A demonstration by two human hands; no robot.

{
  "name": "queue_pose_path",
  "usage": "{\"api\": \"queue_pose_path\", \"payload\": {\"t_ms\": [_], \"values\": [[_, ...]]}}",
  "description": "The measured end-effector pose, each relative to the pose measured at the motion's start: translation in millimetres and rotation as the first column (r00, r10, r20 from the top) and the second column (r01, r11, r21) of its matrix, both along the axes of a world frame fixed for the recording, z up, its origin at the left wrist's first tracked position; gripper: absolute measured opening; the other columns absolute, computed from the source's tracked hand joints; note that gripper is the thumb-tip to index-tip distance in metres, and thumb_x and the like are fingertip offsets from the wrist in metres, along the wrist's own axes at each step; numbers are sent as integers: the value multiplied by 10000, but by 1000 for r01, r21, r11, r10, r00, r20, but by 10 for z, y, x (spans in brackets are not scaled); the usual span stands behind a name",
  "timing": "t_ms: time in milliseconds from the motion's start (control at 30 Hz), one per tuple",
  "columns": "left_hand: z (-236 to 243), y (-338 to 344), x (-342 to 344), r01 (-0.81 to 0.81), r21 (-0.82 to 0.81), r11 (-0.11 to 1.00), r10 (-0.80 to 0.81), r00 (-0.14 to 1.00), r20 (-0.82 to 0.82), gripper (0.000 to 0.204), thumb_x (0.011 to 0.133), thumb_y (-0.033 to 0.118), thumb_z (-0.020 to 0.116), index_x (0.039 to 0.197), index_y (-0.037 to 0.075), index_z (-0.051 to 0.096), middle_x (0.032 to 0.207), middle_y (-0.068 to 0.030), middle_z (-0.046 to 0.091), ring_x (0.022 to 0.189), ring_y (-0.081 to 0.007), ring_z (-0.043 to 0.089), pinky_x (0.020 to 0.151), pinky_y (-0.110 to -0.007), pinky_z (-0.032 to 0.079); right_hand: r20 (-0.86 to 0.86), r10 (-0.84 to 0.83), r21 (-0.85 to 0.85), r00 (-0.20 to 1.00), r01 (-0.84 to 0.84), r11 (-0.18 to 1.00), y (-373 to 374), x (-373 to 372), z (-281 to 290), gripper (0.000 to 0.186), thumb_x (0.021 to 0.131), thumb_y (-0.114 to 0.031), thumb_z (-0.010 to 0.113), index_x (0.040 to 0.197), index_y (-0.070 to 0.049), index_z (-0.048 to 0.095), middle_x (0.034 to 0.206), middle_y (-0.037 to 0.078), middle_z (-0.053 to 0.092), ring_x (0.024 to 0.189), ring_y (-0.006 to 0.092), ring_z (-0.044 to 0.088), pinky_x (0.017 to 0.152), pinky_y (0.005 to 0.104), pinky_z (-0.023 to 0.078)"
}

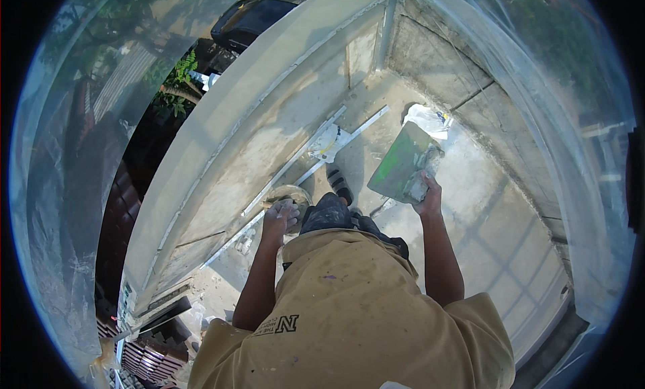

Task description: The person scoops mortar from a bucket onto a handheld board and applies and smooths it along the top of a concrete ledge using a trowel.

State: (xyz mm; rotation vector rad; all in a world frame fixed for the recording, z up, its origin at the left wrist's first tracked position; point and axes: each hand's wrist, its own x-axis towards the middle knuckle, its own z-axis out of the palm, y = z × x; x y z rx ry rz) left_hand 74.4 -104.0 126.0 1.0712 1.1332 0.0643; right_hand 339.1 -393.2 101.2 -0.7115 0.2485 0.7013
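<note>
My right hand [426,199] grips a flat green rectangular board [395,167] by its right side, where grey, lumpy plaster residue [430,168] coats it. My left hand [282,218], whitened with dust, has its fingers curled; whatever they may hold is too small to make out. Just beyond and beside that hand is a round container [301,195], partly hidden. A white bag [326,144] lies between two long pale strips [359,125] on the floor, ahead of my feet.
I stand on a narrow concrete floor [484,214] between a plastered wall [232,154] and a panelled wall [510,127]. Another white bag [430,117] lies by the right wall. Clear plastic sheeting [57,187] hangs at the sides, with foliage [181,73] beyond the left wall.
</note>
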Motion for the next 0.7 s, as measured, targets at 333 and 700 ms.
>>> {"api": "queue_pose_path", "payload": {"t_ms": [333, 700], "values": [[-205, 859, 1752, 154, 276, 949, -193, 974, 118, 309, 908, 246, 602, 1085, -8, 599, 928, -65, 657, 813, -126, 610, 739, -276, 502, -57, -98, -71, 994, 94, 993, 604, 702, 66, 400, 882, -174, 545, 1246, -25, 471, 1117, 102, 603, 1002, 260, 611, 888, 429, 500], [98, 1449, 2807, 283, 577, 767, -357, 934, 17, 332, 891, 224, 607, 1089, -43, 586, 994, -152, 666, 919, -197, 638, 819, -308, 484, 478, 534, -734, 698, -16, 679, 1925, 2465, 1068, 361, 763, -66, 713, 1095, -1, 588, 968, 95, 659, 893, 190, 628, 785, 330, 493]]}}
